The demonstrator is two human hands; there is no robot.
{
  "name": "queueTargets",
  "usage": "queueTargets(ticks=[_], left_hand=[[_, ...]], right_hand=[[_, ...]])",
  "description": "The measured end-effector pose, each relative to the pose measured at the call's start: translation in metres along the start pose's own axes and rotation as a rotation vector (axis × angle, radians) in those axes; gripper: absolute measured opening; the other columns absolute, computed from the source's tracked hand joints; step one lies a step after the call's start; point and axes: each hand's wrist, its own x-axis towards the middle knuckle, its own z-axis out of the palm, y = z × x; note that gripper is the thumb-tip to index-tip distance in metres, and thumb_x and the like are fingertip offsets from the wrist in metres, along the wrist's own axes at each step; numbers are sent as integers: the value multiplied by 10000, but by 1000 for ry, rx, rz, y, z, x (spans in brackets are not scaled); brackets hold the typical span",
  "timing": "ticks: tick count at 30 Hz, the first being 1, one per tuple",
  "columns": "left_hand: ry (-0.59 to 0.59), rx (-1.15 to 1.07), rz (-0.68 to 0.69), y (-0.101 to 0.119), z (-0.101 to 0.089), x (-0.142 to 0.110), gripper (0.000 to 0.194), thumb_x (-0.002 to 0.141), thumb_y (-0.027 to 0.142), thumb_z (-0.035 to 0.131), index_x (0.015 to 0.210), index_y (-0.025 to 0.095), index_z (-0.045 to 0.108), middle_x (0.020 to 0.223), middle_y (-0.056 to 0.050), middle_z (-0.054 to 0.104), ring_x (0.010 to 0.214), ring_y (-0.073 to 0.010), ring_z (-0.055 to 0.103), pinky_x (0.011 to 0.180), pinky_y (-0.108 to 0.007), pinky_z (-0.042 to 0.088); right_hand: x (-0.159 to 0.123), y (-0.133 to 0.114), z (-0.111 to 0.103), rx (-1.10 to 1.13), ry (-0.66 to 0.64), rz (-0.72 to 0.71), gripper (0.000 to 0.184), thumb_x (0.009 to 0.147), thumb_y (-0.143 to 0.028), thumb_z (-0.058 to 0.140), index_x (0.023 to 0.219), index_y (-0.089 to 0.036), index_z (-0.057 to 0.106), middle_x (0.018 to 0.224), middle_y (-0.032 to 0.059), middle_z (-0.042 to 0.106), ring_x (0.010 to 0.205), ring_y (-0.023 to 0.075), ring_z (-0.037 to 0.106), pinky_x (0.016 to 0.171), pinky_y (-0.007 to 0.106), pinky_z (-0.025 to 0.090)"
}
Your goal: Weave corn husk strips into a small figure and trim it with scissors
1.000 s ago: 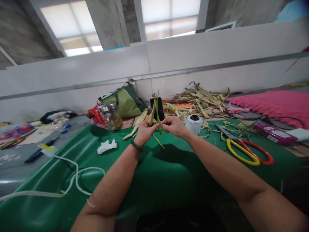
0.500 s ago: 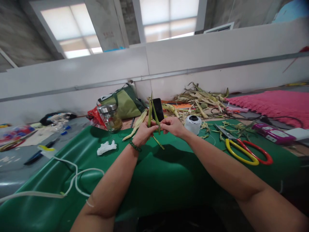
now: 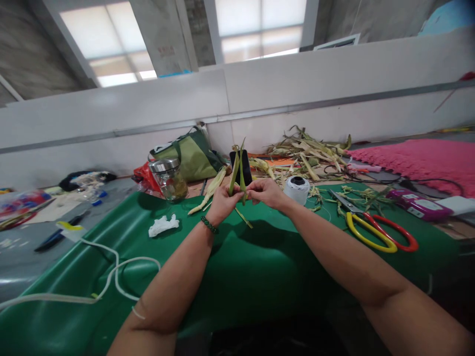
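Note:
Over the green sheet point(image 3: 260, 277), my left hand point(image 3: 223, 203) is closed around the lower part of a few green corn husk strips point(image 3: 242, 168), whose pointed ends stick up. My right hand point(image 3: 267, 193) pinches at the base of the same strips, its thumb and fingertips close to my left thumb. The exact hold inside the fingers is partly hidden. Below the hands a thin green stalk point(image 3: 244, 217) slants down. A pale corn husk point(image 3: 208, 193) lies just left of my left hand. To the right of my right hand stands a spool of white thread point(image 3: 297, 190).
Large scissors point(image 3: 371, 225) with yellow and red handles lie at right, near a purple device point(image 3: 421, 203). Behind are a husk pile point(image 3: 311, 151), a black phone point(image 3: 245, 163), a glass jar point(image 3: 174, 183) and a green bag point(image 3: 193, 153). A white cord point(image 3: 115, 269) loops at left.
The upright tips of the husk strips have shifted slightly to the right. Both hands keep nearly the same place and grip.

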Motion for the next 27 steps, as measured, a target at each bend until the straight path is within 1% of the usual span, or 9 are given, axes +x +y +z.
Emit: queueTargets(ticks=[4, 10, 14, 17, 19, 22, 23, 24, 27], left_hand=[[-6, -2, -2, 6, 1, -3, 142, 611, 75, 688, 532, 158, 605, 456, 49, 512, 448, -72, 426, 447, -193, 341], [-19, -59, -32, 13, 6, -6, 173, 608, 90, 727, 523, 148, 588, 467, 41, 513, 432, -62, 416, 427, -199, 322], [-60, -254, -182, 14, 2, -6, 214, 595, 184, 773, 598, 153, 560, 465, 63, 487, 374, -46, 393, 370, -184, 301], [-90, -484, -218, 18, -10, -4, 273, 551, 189, 806, 658, 152, 557, 423, 103, 408, 345, -20, 340, 345, -143, 280], [-49, -638, -198, 20, -23, -1, 285, 548, 160, 803, 664, 148, 544, 417, 121, 371, 328, 4, 275, 332, -116, 264], [140, -797, -125, 22, -43, 7, 244, 613, 104, 745, 656, 137, 507, 517, 83, 496, 337, 33, 262, 328, -80, 254], [197, -815, -119, 22, -48, 10, 234, 634, 90, 723, 652, 137, 495, 518, 83, 494, 334, 34, 266, 325, -73, 249], [240, -814, -132, 22, -51, 13, 244, 644, 75, 708, 640, 144, 473, 492, 93, 464, 327, 31, 268, 322, -73, 249], [287, -706, -180, 20, -47, 16, 308, 619, 52, 707, 615, 171, 424, 407, 130, 339, 311, 4, 286, 307, -93, 246]], right_hand=[[-3, 0, 2, -80, 22, -40, 101, 652, -266, 591, 633, -167, 583, 478, -47, 542, 394, 88, 511, 406, 204, 429], [-6, -2, 6, -366, 170, -111, 62, 681, -209, 563, 628, -178, 560, 535, -23, 557, 433, 99, 511, 458, 218, 388], [-3, -2, -3, -487, 244, -79, 91, 721, -211, 544, 647, -180, 585, 526, -18, 561, 471, 115, 531, 516, 233, 390], [1, -2, -12, -528, 324, -59, 96, 706, -179, 539, 616, -177, 572, 541, -6, 570, 511, 123, 539, 536, 235, 383], [3, -4, -17, -531, 345, -41, 98, 700, -163, 529, 616, -168, 579, 563, 5, 588, 519, 124, 541, 544, 240, 385], [-1, -13, -23, -512, 331, -8, 132, 715, -163, 508, 621, -153, 601, 556, 7, 600, 493, 115, 538, 526, 233, 392], [-4, -17, -24, -491, 271, 5, 147, 719, -172, 513, 607, -151, 605, 538, 1, 597, 468, 106, 528, 505, 226, 392], [-7, -21, -24, -454, 134, 27, 164, 725, -194, 529, 590, -149, 610, 516, -4, 591, 439, 96, 512, 479, 217, 389], [-18, -30, -23, -283, -604, 158, 233, 726, -323, 616, 597, -132, 652, 504, -2, 603, 380, 67, 464, 419, 196, 380]])
